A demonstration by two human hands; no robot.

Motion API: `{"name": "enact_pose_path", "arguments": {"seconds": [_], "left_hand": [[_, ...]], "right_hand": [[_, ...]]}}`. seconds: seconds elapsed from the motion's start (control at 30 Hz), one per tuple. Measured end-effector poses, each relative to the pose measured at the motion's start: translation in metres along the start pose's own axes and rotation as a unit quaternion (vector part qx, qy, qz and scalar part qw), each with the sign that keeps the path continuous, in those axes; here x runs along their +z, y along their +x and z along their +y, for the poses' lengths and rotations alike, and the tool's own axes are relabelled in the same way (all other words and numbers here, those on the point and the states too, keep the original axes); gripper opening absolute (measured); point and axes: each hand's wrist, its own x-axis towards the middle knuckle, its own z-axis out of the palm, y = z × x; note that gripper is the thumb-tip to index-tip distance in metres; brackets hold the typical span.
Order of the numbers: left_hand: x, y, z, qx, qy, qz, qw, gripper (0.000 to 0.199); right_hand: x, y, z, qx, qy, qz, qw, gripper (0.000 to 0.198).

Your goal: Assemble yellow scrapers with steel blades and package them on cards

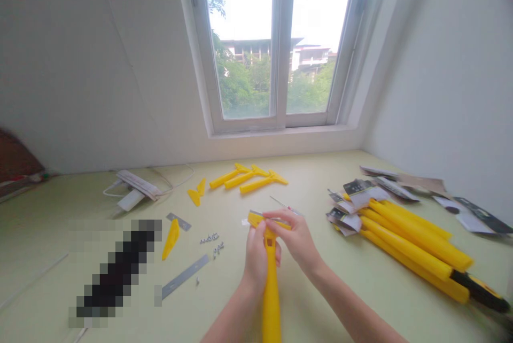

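1. Yellow plastic scraper with a long round handle (271,292): it is held over the pale green tabletop (320,313), in front of the person, its head pointing away and its handle running back toward them.
2. The left hand (256,258) is wrapped around the scraper's neck, just below the head; some fingertips show on the right side.
3. The right hand (295,232) comes in from the right, thumb and fingers pinching the right part of the head. What lies directly under those fingers is hidden.
4. Left of the hands lie two flat grey metal strips (185,277), small silvery screws (209,238) in loose clusters, and a yellow plastic wedge-shaped piece (171,240) overlapping the shorter strip.
5. Farther back, three yellow plastic T-headed scrapers (245,177) lie side by side.
6. At right, several long yellow plastic handles (417,241) lie bundled beside printed cardboard packaging (364,193).
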Motion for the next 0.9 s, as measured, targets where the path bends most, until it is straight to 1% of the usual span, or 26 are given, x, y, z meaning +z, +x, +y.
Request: {"name": "enact_pose_path", "arguments": {"seconds": [0.07, 0.2, 0.3, 0.4, 0.6, 0.73, 0.9], "left_hand": [[0.001, -0.001, 0.001, -0.001, 0.001, -0.007, 1.000, 0.023], [0.000, 0.000, 0.001, -0.006, 0.002, -0.013, 1.000, 0.020], [-0.003, 0.004, -0.002, -0.008, 0.001, -0.025, 1.000, 0.019], [-0.005, 0.008, -0.003, -0.008, 0.000, -0.036, 0.999, 0.020], [-0.006, 0.007, 0.004, 0.031, -0.002, -0.049, 0.998, 0.022], [-0.005, 0.006, 0.006, 0.036, -0.004, -0.071, 0.997, 0.026], [-0.003, 0.006, 0.008, 0.031, -0.008, -0.095, 0.995, 0.020]], "right_hand": [[-0.001, 0.000, 0.001, 0.006, -0.002, 0.001, 1.000, 0.016], [-0.002, 0.001, 0.003, 0.049, -0.001, 0.014, 0.999, 0.020], [-0.002, 0.002, 0.003, 0.070, 0.020, 0.011, 0.997, 0.024], [-0.004, 0.005, 0.001, 0.099, 0.050, -0.008, 0.994, 0.023], [-0.012, 0.010, -0.007, 0.152, 0.073, -0.073, 0.983, 0.028], [-0.017, 0.011, -0.009, 0.164, 0.067, -0.090, 0.980, 0.026], [-0.019, 0.010, -0.011, 0.148, 0.100, -0.103, 0.979, 0.025]]}}
